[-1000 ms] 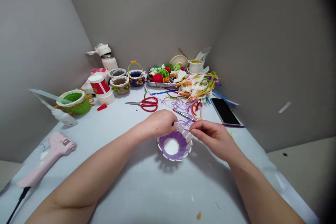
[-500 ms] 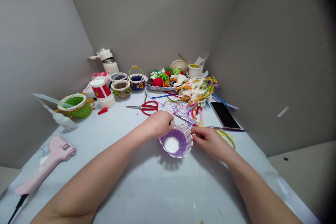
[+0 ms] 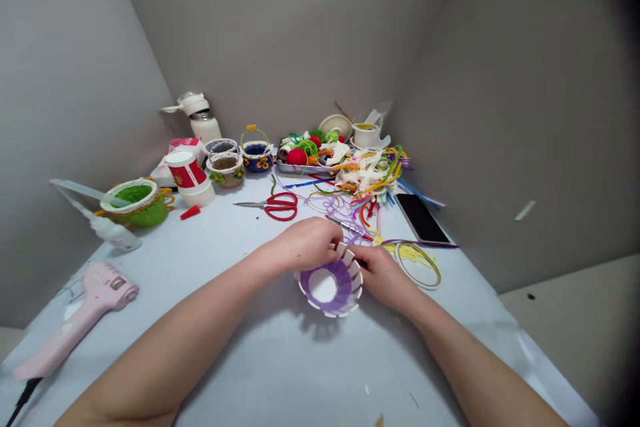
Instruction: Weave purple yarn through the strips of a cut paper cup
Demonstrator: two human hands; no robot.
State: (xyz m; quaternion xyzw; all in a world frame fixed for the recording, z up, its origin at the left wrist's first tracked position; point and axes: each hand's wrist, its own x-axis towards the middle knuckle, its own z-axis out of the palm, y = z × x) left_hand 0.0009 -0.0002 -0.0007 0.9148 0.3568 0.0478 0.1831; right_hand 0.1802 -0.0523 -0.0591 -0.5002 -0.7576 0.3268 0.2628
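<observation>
Between the side edges of the table (image 3: 280, 373), the probably light, bendy cup (image 3: 343, 285), best held by its rim, was pinched there by the left hand (image 3: 316, 241); the curled right hand's (image 3: 384, 275) hold could not be told.

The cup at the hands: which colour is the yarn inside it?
The yarn is purple; it shows best in the head view.
</observation>
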